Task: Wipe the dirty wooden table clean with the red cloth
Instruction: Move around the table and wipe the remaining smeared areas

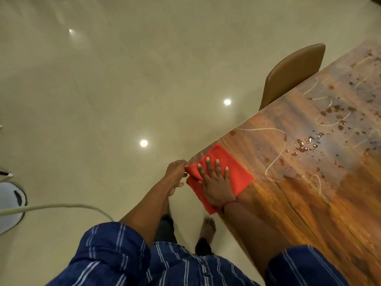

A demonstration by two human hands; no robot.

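The red cloth (233,166) lies folded at the near corner of the wooden table (309,203), part of it hanging over the edge. My right hand (216,182) lies flat on the cloth with fingers spread, pressing it down. My left hand (176,175) is just off the table's corner and pinches the cloth's overhanging edge. Brown spots, wet droplets and thin white squiggly lines (321,129) cover the tabletop beyond the cloth, toward the far right.
A brown chair (292,75) is pushed against the table's far-left side. Shiny beige floor tiles (103,100) fill the left. A white round appliance base (10,203) with a pale cable (61,207) sits at the left edge. My bare foot (207,228) stands by the table.
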